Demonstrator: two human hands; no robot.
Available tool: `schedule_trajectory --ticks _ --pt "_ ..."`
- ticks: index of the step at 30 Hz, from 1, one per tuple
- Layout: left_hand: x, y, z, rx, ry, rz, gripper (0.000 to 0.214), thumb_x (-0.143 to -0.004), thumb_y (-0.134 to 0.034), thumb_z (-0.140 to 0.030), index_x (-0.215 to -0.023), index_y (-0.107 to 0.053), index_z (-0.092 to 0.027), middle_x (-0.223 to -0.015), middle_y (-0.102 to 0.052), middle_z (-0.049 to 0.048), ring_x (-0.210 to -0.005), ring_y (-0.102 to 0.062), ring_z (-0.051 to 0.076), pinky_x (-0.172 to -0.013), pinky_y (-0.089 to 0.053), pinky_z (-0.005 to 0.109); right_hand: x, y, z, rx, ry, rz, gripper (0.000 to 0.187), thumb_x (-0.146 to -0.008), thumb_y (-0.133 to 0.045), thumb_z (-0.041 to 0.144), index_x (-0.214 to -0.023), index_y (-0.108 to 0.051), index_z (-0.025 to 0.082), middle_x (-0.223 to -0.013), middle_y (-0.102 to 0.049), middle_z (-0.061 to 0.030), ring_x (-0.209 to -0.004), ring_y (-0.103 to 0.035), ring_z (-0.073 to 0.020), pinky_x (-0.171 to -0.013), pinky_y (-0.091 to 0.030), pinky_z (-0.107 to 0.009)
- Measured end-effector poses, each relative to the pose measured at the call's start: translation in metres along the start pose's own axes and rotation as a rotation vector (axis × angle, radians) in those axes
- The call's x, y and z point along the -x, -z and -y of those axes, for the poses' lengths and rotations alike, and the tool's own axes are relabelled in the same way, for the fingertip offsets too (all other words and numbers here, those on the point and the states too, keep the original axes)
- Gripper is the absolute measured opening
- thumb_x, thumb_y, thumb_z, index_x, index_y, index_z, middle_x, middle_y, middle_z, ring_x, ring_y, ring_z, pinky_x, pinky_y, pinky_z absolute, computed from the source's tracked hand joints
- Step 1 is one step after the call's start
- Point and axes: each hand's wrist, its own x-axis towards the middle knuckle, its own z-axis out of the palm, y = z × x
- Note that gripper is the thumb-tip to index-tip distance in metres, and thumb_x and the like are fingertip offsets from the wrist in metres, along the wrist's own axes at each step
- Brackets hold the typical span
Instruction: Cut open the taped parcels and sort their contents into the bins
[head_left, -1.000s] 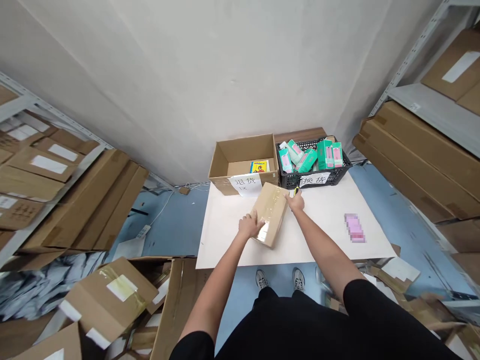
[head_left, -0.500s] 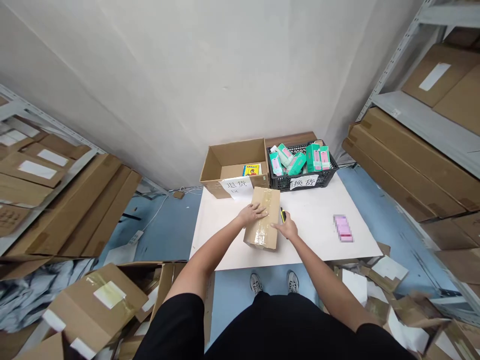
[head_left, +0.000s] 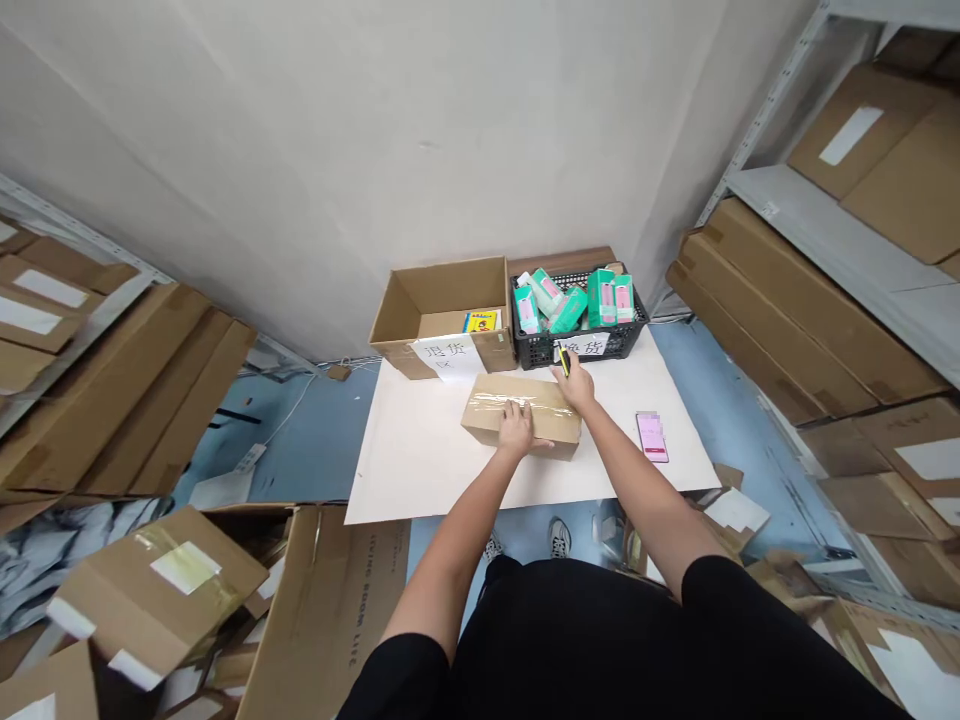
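A taped brown cardboard box [head_left: 487,410] lies lengthwise across the middle of the white table [head_left: 405,460]. My left hand [head_left: 516,428] rests flat on its near top edge, fingers spread. My right hand [head_left: 576,385] sits at the box's far right corner, closed round a small yellow and black tool [head_left: 563,359] that points toward the crate.
Behind the box stand an open carton [head_left: 442,300] with a yellow item inside and a black crate [head_left: 577,345] of green and pink packs, both with paper labels. A pink phone [head_left: 652,436] lies at the table's right. Shelves of cartons flank both sides; boxes litter the floor.
The box has been turned from pointing away from me to lying crosswise. My left hand shifted to its near edge, and my right hand moved up to its far right corner.
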Motion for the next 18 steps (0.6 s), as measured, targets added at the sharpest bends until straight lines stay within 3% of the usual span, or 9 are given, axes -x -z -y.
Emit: schedule_trajectory --ticks 3,6,8,12,18 --pt "0.000 -0.004 -0.016 0.023 0.031 0.003 0.127 -0.082 -0.055 -0.094 -0.173 -0.023 -0.011 -0.176 -0.023 0.0287 -0.162 -0.016 0.050 -0.128 -0.022 0.058 0.037 0.014 -0.047 -0.250 -0.156 -0.018 0.050 -0.110 -0.041 0.051 -0.152 -0.046 0.024 -0.106 -0.078 -0.0065 -0.083 -0.077 -0.0220 -0.081 -0.057 -0.029" --pt "0.000 -0.004 -0.018 0.011 0.031 0.027 0.120 -0.086 -0.051 -0.091 -0.175 -0.018 -0.016 -0.179 -0.017 0.0223 -0.164 -0.012 0.050 -0.129 -0.020 0.059 0.076 0.023 -0.092 -0.444 -0.299 0.104 0.045 -0.109 -0.040 0.046 -0.147 -0.047 0.023 -0.091 -0.074 0.0005 -0.055 -0.069 -0.0143 -0.062 -0.056 -0.024" --pt "0.001 -0.001 -0.018 -0.001 0.036 0.020 0.118 -0.086 -0.052 -0.091 -0.175 -0.019 -0.020 -0.180 -0.016 0.0213 -0.163 -0.013 0.050 -0.129 -0.019 0.060 0.094 0.027 -0.109 -0.523 -0.335 0.202 0.046 -0.108 -0.045 0.042 -0.149 -0.045 0.023 -0.081 -0.071 0.0042 -0.046 -0.064 -0.0127 -0.053 -0.052 -0.022" --pt "0.001 0.005 -0.018 -0.019 0.027 0.017 0.115 -0.083 -0.054 -0.093 -0.174 -0.024 -0.030 -0.181 -0.016 0.0182 -0.163 -0.012 0.051 -0.128 -0.020 0.063 0.101 0.032 -0.107 -0.576 -0.316 0.307 0.050 -0.106 -0.053 0.036 -0.154 -0.042 0.027 -0.067 -0.064 0.0092 -0.042 -0.061 -0.0120 -0.049 -0.050 -0.019" --pt "0.002 0.014 -0.022 -0.031 0.045 0.055 0.118 -0.080 -0.057 -0.094 -0.174 -0.025 -0.029 -0.181 -0.015 0.0186 -0.163 -0.016 0.051 -0.127 -0.022 0.062 0.082 0.032 -0.087 -0.497 -0.285 0.316 0.047 -0.102 -0.062 0.029 -0.147 -0.049 0.026 -0.065 -0.063 0.0081 -0.040 -0.061 -0.0135 -0.051 -0.052 -0.021"
